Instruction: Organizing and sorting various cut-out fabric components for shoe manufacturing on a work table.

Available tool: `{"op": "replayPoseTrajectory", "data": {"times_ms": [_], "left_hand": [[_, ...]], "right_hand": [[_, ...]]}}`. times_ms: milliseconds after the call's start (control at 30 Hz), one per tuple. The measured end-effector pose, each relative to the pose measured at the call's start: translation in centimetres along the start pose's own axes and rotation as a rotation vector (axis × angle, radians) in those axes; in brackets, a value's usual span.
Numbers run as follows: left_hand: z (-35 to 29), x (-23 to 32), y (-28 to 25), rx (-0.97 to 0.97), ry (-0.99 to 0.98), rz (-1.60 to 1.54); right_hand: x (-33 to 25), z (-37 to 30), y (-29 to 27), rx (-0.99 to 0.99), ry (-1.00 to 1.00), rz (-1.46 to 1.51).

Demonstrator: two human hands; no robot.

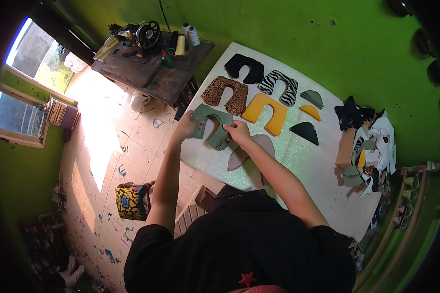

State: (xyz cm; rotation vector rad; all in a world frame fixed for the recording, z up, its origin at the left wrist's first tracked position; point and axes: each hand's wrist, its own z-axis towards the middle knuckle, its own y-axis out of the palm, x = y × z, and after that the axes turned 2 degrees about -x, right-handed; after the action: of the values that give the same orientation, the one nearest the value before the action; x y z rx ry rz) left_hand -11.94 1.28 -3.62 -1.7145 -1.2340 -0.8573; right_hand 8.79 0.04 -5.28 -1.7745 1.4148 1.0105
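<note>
Both of my hands grip a stack of grey-green U-shaped fabric pieces (209, 111) at the table's left side. My left hand (187, 125) pinches its left leg, and my right hand (238, 132) has the right leg between thumb and fingers. Beyond it lie leopard-print U-shaped pieces (237, 100), black ones (253, 73), zebra-print ones (291, 93) and yellow ones (266, 105). Half-round pieces in green (312, 98), yellow (310, 112) and black (305, 133) rest farther right. Partly under my right forearm are greyish-beige curved pieces (238, 157).
A heap of fabric scraps (376, 146) sits at the pale table's (322, 195) right edge. Back left, a sewing machine (137, 36) and thread cones (194, 36) stand on a dark wooden table (132, 73). A floral-patterned seat (130, 202) is on the scrap-strewn floor. Shoes (409, 195) occupy a wooden rack.
</note>
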Motion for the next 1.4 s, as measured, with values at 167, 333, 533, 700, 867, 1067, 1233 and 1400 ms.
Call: {"op": "replayPoseTrajectory", "data": {"times_ms": [167, 333, 533, 700, 867, 1067, 1233, 1400], "left_hand": [[2.6, -2.2, -0.6, 0.164, 0.116, 0.435], [2.5, -2.3, 0.0, 0.274, 0.12, 0.46], [1.4, -1.4, 0.7, 0.35, 0.227, 0.616], [-0.2, 0.2, 2.6, 0.501, 0.318, 0.735], [-1.3, -0.2, 4.0, 0.49, 0.406, 0.872], [-0.3, -1.4, 4.6, 0.407, 0.271, 0.902], [0.0, -2.4, 4.4, 0.377, 0.336, 0.988], [-0.3, -3.4, 4.7, 0.419, 0.375, 1.12]], "right_hand": [[1.4, 0.9, 1.2, 0.107, -0.01, 0.023], [1.7, 0.6, 1.1, 0.332, -0.139, -0.04], [2.5, 0.8, 0.9, 0.364, -0.287, -0.317], [2.4, 0.1, 0.9, 0.361, -0.313, -0.471], [0.7, -1.6, 1.4, 0.158, -0.694, -0.844], [2.3, -1.7, 1.1, -0.02, -0.764, -1.1], [2.2, -1.8, 1.2, -0.056, -0.731, -1.154], [3.4, -2.3, 1.4, -0.081, -0.61, -1.245]]}}
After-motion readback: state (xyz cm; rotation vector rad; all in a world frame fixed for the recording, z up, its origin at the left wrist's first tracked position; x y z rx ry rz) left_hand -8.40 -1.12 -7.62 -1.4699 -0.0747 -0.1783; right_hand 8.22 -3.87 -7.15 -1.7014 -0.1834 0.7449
